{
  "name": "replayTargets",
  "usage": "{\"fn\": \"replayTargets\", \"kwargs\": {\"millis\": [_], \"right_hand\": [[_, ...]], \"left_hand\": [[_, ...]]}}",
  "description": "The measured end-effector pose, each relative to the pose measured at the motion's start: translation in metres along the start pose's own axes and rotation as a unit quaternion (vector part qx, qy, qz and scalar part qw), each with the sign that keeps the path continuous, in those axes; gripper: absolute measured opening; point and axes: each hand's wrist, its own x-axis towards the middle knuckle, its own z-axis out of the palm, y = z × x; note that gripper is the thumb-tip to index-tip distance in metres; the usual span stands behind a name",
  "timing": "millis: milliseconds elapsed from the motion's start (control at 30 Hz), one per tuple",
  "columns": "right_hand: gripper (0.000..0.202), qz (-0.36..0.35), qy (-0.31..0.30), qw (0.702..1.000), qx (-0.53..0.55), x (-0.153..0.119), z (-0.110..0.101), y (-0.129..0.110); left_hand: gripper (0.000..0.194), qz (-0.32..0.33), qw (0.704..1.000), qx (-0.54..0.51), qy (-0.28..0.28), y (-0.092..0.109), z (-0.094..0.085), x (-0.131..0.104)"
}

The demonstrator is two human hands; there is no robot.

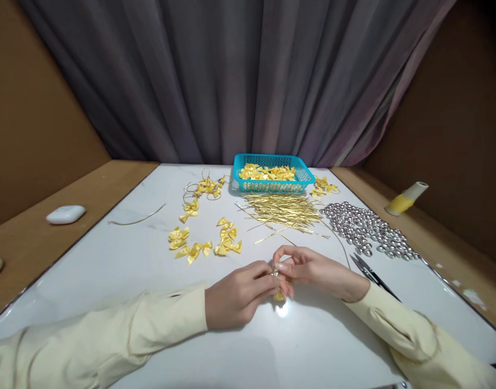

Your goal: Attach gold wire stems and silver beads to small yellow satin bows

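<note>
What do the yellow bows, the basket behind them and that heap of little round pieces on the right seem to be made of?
Bows: probably satin ribbon, given their soft sheen and folded loops.
Basket: likely moulded plastic, evenly turquoise with a regular openwork wall.
Round pieces: shiny silver, mirror-like highlights; metal or metal-coated plastic, I can't tell which.

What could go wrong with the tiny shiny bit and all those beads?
The tiny shiny bit might slip: the left hand and right hand have it at their fingertips. The right sleeve could brush the nearby scissors. Loose silver beads might scatter if bumped.
</note>
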Motion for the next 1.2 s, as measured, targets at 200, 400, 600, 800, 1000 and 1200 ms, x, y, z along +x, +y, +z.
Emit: {"fn": "replayTargets", "kwargs": {"millis": [200, 400, 600, 800, 1000, 1200], "right_hand": [[0.024, 0.025, 0.018, 0.999, 0.015, -0.002, -0.001, -0.004], [0.027, 0.03, 0.033, 0.996, -0.075, -0.004, 0.003, -0.009], [0.032, 0.029, 0.061, 0.986, -0.156, -0.003, 0.004, -0.004], [0.033, 0.02, 0.084, 0.981, -0.172, -0.001, 0.006, 0.003], [0.025, -0.016, 0.132, 0.963, -0.234, -0.001, 0.012, 0.002], [0.024, -0.075, 0.161, 0.907, -0.382, -0.004, 0.016, -0.001]], "left_hand": [[0.025, 0.01, 1.0, 0.027, 0.007, 0.0, 0.0, 0.001], [0.022, 0.004, 0.999, 0.038, -0.002, 0.0, 0.002, -0.001], [0.022, 0.002, 0.996, 0.083, -0.016, -0.002, 0.003, -0.003], [0.02, -0.001, 0.995, 0.095, -0.016, -0.004, 0.005, -0.003], [0.017, -0.01, 0.997, 0.08, -0.009, -0.002, 0.003, -0.002], [0.017, -0.015, 0.997, 0.075, -0.006, -0.002, 0.003, -0.002]]}}
